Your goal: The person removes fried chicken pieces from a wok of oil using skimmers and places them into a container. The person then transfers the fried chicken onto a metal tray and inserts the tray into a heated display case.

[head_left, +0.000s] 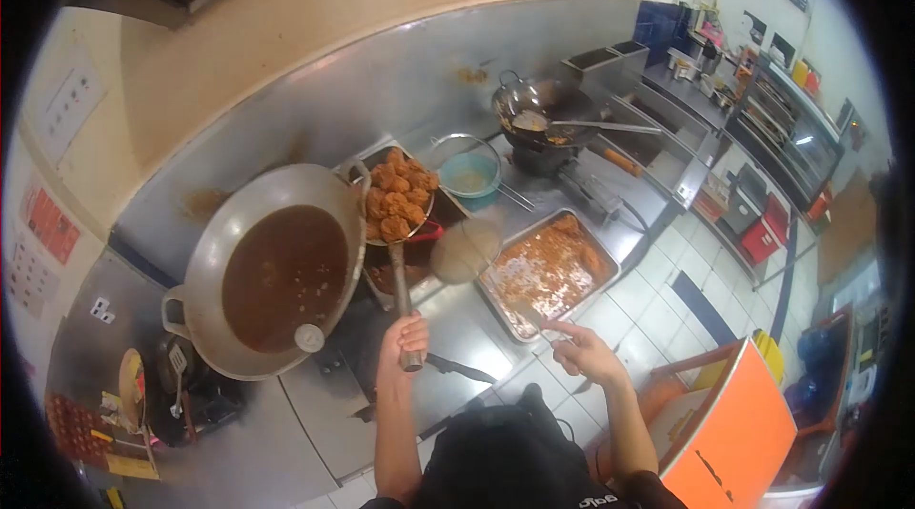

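My left hand (406, 337) is wrapped around the thick handle of a strainer (400, 285). Its basket is heaped with browned fried chicken pieces (398, 194) and sits over a rectangular metal container beside the large pan. My right hand (583, 355) is closed, with the index finger stretched along what looks like a thin handle. This handle seems to lead to a round, flat skimmer (465, 252), smeared by motion, between the strainer and a metal tray (610, 273). Orange-brown fried bits (548, 266) and whitish patches cover the tray, just beyond my right hand.
At left stands a big two-handled pan (205, 271) of dark brown oil. Behind the tray are a turquoise bowl (472, 175) with a sieve and a black wok (538, 113) holding a long-handled ladle. An orange-sided cabinet (734, 433) stands at right.
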`<state>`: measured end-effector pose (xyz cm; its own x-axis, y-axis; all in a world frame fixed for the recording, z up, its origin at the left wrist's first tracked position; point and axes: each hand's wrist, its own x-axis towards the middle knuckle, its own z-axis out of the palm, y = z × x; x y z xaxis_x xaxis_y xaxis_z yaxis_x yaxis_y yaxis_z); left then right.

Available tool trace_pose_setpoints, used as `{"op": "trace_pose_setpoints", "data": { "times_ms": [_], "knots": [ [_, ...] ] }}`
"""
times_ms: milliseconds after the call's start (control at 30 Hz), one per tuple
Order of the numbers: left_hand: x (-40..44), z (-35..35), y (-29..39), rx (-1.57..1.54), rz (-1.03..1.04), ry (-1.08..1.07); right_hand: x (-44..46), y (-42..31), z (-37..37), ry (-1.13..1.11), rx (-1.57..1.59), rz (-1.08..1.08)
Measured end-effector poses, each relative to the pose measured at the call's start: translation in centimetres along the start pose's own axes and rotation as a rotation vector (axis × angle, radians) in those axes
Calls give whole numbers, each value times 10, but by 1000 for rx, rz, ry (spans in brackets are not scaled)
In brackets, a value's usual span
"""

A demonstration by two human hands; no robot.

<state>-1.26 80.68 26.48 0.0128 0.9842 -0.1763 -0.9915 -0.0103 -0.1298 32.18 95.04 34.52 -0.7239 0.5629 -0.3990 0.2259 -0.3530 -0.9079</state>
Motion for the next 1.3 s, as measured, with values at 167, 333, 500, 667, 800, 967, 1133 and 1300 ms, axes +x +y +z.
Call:
{"op": "trace_pose_setpoints", "data": {
  "times_ms": [167,333,500,667,800,967,1133,1300],
  "knots": [
    [-13,22,-37,3,35,24,-20,16,-44,231,27,-74],
    [-23,40,-81,33,119,110,-14,40,-101,364,176,-175],
    [-8,58,-171,147,245,214,-6,72,-182,336,187,-126],
    [3,75,-246,125,323,138,26,93,-243,268,128,-60],
    [10,82,-306,7,355,88,53,101,-262,105,-4,-52],
    [8,105,-373,-46,353,98,73,101,-268,7,-80,-89],
    [6,125,-420,-3,312,230,72,82,-284,-37,-23,-56],
    [18,130,-445,-76,243,222,63,86,-326,33,-40,-114]
  ]
}}
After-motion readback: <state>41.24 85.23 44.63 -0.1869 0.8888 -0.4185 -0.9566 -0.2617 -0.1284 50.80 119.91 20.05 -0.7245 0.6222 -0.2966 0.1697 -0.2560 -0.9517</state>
